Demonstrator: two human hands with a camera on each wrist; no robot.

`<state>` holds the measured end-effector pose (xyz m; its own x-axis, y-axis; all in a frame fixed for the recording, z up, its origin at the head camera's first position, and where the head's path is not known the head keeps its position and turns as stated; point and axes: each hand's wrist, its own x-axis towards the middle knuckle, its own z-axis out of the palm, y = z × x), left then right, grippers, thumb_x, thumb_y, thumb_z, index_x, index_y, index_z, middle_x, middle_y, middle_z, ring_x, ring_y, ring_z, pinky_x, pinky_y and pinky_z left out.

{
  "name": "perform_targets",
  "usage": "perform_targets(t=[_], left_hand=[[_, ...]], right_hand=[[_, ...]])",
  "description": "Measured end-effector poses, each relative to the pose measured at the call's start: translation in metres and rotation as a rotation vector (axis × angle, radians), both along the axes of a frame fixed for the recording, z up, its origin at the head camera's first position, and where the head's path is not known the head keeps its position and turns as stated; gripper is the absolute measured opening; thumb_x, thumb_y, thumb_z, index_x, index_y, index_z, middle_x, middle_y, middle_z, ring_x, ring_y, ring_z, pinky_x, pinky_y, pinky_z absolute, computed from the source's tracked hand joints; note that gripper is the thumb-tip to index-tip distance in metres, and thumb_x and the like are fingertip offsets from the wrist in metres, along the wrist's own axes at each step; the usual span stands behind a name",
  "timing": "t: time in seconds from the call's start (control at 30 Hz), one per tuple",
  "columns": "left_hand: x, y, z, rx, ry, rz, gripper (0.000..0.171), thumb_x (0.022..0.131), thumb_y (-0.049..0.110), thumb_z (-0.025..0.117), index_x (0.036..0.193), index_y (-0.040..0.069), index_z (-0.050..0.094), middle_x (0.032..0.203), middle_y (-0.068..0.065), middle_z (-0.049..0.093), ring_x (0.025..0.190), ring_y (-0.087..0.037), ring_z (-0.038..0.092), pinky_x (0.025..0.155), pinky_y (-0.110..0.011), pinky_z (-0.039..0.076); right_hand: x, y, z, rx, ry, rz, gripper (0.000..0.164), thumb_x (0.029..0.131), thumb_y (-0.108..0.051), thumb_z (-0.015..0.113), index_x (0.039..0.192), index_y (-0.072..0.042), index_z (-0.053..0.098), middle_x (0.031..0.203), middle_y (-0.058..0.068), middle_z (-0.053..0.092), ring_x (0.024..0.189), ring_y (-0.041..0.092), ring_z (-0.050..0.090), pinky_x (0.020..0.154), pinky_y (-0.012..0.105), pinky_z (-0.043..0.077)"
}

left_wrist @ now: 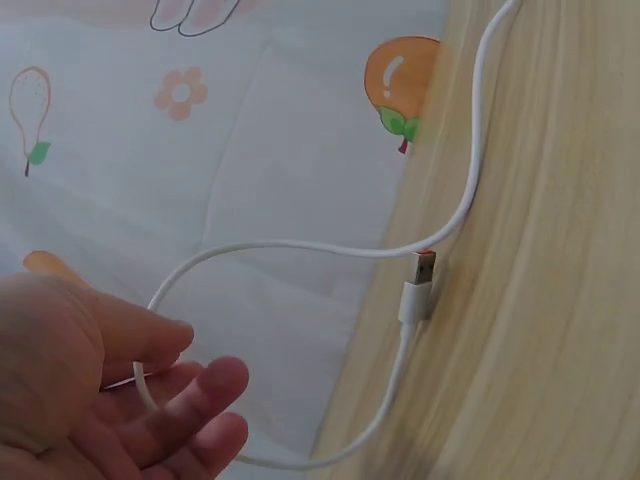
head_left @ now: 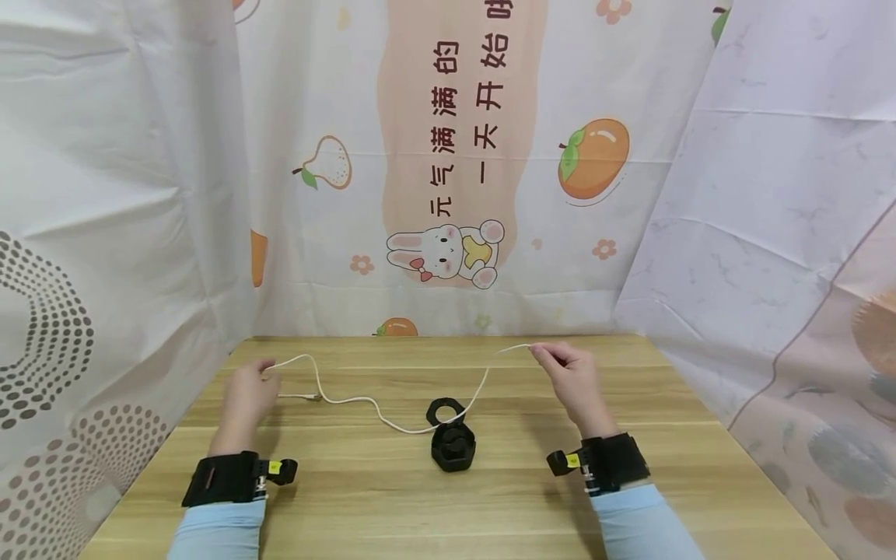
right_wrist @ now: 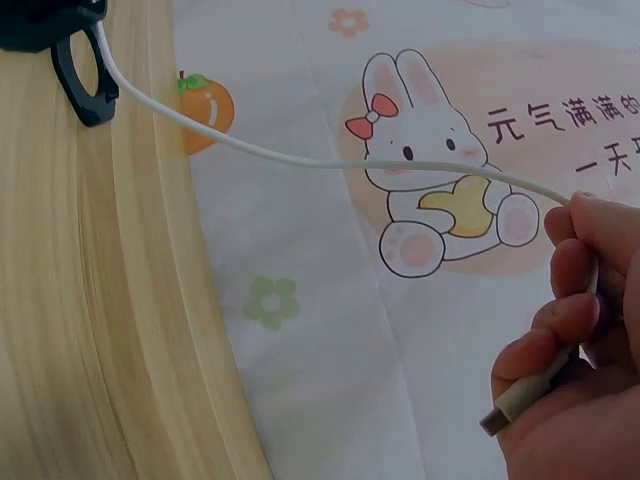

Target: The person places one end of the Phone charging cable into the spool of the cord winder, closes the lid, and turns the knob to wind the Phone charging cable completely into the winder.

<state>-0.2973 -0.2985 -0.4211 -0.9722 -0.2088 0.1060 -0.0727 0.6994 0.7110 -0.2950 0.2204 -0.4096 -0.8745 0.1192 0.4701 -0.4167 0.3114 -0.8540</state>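
Observation:
A white USB cable (head_left: 402, 428) stretches between the two hands and sags onto the table in the middle. My left hand (head_left: 250, 398) holds it loosely near one end, fingers bent around it. That end's metal-tipped USB plug (left_wrist: 424, 270) hangs beside the cable, close to the table. My right hand (head_left: 572, 383) pinches the cable between thumb and forefinger. Its other fingers curl over the second, smaller plug (right_wrist: 507, 408), whose tip sticks out below. Between the hands sits a black hexagonal case (head_left: 453, 460) with its ring-shaped lid (head_left: 433, 412) flipped back; the cable crosses over it.
The wooden table (head_left: 392, 513) ends at a printed cloth backdrop (head_left: 315, 257) behind it, with cloth also hanging at both sides. Black straps with small cameras, the left wrist strap (head_left: 222, 477) and right wrist strap (head_left: 616, 462), stick out inward above the table.

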Motion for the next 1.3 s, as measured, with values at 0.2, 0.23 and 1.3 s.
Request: perform_targets(t=[0.2, 0.23, 1.3], left_hand=[[0.000, 0.010, 0.009, 0.079, 0.016, -0.061, 0.053, 0.105, 0.021, 0.052, 0.151, -0.003, 0.042, 0.108, -0.021, 0.073, 0.091, -0.032, 0.070, 0.060, -0.034, 0.049], [0.000, 0.012, 0.010, 0.102, 0.027, -0.072, 0.052, 0.105, 0.021, 0.052, 0.150, -0.003, 0.043, 0.111, -0.022, 0.071, 0.092, -0.033, 0.070, 0.061, -0.034, 0.051], [0.035, 0.181, 0.039, -0.047, 0.515, -0.700, 0.028, 0.101, 0.023, 0.067, 0.124, 0.008, 0.069, 0.125, -0.008, 0.067, 0.118, -0.025, 0.062, 0.093, -0.044, 0.055]], right_hand=[[0.003, -0.012, 0.001, -0.009, 0.010, 0.051, 0.027, 0.097, -0.023, 0.073, 0.106, 0.002, 0.078, 0.094, 0.007, 0.073, 0.084, 0.013, 0.061, 0.072, 0.022, 0.051], [0.003, -0.014, 0.001, -0.008, 0.015, 0.062, 0.026, 0.097, -0.022, 0.073, 0.105, 0.002, 0.078, 0.093, 0.006, 0.073, 0.083, 0.014, 0.061, 0.071, 0.023, 0.051], [0.019, -0.086, 0.005, 0.388, 0.300, 0.485, 0.014, 0.096, -0.004, 0.070, 0.103, -0.013, 0.077, 0.092, -0.005, 0.068, 0.080, 0.012, 0.058, 0.069, 0.029, 0.051]])
